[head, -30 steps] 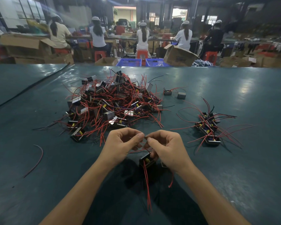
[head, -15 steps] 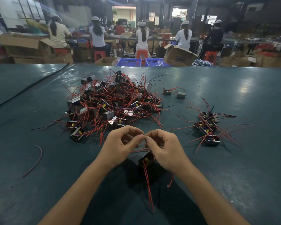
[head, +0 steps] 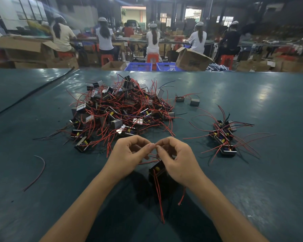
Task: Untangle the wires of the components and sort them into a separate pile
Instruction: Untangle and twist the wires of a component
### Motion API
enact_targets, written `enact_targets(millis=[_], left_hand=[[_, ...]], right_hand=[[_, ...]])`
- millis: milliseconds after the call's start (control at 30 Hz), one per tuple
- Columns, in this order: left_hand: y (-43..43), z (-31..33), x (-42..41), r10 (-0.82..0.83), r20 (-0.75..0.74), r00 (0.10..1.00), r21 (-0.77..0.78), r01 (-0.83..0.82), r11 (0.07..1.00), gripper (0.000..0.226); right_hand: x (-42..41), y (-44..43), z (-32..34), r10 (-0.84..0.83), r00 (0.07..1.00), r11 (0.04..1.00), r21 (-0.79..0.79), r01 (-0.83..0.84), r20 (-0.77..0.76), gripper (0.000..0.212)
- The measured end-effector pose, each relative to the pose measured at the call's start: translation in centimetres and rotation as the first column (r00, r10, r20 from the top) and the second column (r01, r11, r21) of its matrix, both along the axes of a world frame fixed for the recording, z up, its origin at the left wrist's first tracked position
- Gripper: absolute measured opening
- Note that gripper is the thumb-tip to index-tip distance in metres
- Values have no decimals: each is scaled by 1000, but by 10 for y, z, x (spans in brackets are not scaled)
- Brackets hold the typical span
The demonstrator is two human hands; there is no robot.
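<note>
Where curled fingertips (head: 151, 145) meet, left hand (head: 128, 158) and right hand (head: 179, 164) pinch thin red wires (head: 158, 193) of a boxy black component (head: 156, 170).

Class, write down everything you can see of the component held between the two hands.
The component is a small black block with a yellow part showing. It sits tilted, partly hidden under the right hand, over the teal table. Thin red wires trail from it toward the person; the left hand and right pinch others above.

On the table (head: 252, 198), from the component (head: 157, 172) at centre: big pile (head: 119, 110) at eleven o'clock, small pile (head: 224, 137) at two, loose wire (head: 37, 172) at nine, two strays (head: 179, 99) at one, beside the big pile
</note>
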State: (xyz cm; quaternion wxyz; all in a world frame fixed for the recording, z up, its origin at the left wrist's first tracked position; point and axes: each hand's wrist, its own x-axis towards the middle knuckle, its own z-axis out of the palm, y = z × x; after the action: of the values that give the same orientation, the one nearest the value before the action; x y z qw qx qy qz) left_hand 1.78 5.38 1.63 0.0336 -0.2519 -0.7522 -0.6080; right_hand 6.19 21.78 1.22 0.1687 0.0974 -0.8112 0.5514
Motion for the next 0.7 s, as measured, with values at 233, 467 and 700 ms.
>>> enact_targets(millis=[233, 467, 700], left_hand=[[-3, -3, 0, 53, -198, 979, -85, -71, 994, 14], [-11, -4, 1, 13, -696, 717, -237, -248, 939, 20], [-7, 2, 1, -12, -517, 856, -176, -92, 980, 12]], right_hand=[[1, -1, 0, -16, 1000, 1000, -5, 16, 4, 20], [0, 0, -1, -37, 999, 998, 43, 36, 22, 13], [1, 2, 3, 18, 998, 998, 57, -21, 52, 13]])
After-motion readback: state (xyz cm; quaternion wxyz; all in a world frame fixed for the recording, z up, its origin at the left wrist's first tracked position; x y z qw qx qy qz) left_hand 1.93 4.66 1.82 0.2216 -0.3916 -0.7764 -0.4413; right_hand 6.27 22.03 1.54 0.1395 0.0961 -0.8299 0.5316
